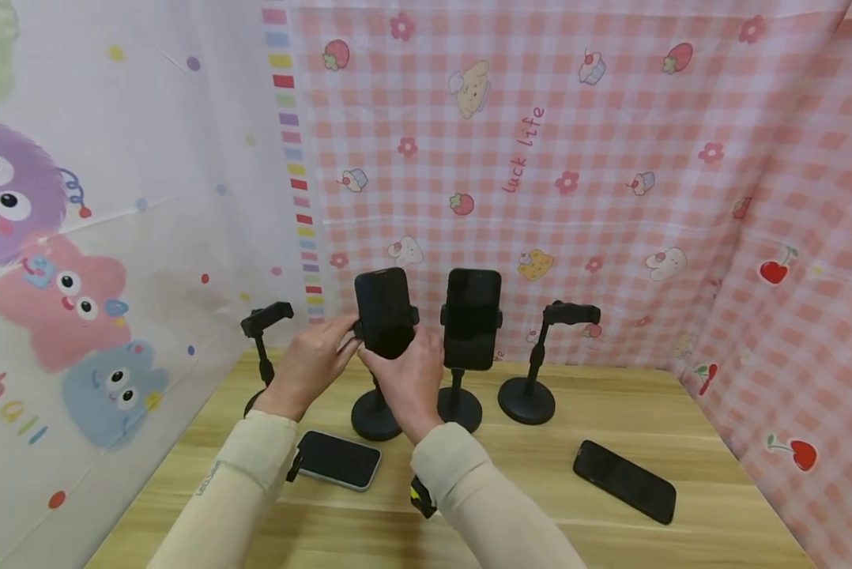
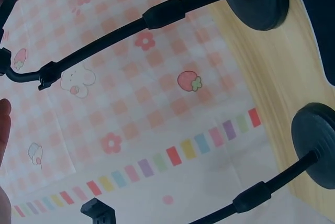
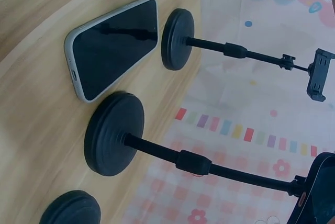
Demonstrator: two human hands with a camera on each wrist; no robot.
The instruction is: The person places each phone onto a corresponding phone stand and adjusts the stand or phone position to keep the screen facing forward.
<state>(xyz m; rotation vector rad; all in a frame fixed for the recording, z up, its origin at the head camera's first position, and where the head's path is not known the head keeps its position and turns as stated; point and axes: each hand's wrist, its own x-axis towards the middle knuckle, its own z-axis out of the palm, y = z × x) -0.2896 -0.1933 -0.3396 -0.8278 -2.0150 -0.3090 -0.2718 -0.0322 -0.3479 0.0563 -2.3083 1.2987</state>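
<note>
Four black phone stands line the back of a wooden counter (image 1: 511,482), and four dark phones are in view: two clamped upright in the middle stands, two lying flat. The second stand (image 1: 375,415) from the left carries the phone (image 1: 383,308) being handled, upright, its long axis vertical, screen facing the camera. The right hand (image 1: 405,379) cups this phone's lower end, fingers curled up around its bottom edge. The left hand (image 1: 312,363) is at the clamp on the phone's left side, fingertips on it; how tightly they pinch cannot be told. A white-edged phone (image 1: 338,460) lies flat just in front of that stand, a black phone (image 1: 625,480) well off to its right. The outer stands (image 1: 262,348) (image 1: 536,363) hold nothing.
</note>
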